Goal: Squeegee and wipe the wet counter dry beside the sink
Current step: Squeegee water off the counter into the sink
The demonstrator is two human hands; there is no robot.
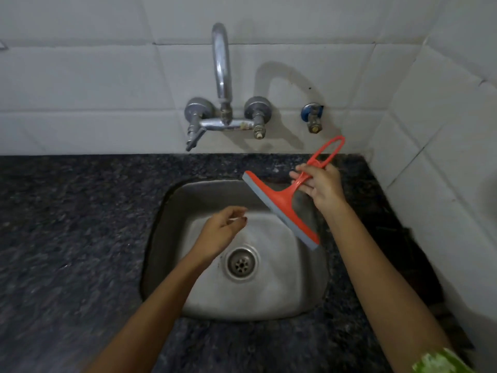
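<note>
Over the steel sink point(172, 200), the right hand point(321, 188) pinches the red squeegee point(282, 204) by its loop handle, blade in mid-air w/ no contact on the dark granite counter point(75, 211); left hand point(223, 232) hovers over the basin, fingers loosely curled, nothing clearly held. Judged: squeegeeing not underway here, wipe-down still to come; no cloth in view

Dim scene; faucet point(222, 74) throws soft shadow rightward on tiles; wide-angle bending at edges.
</note>
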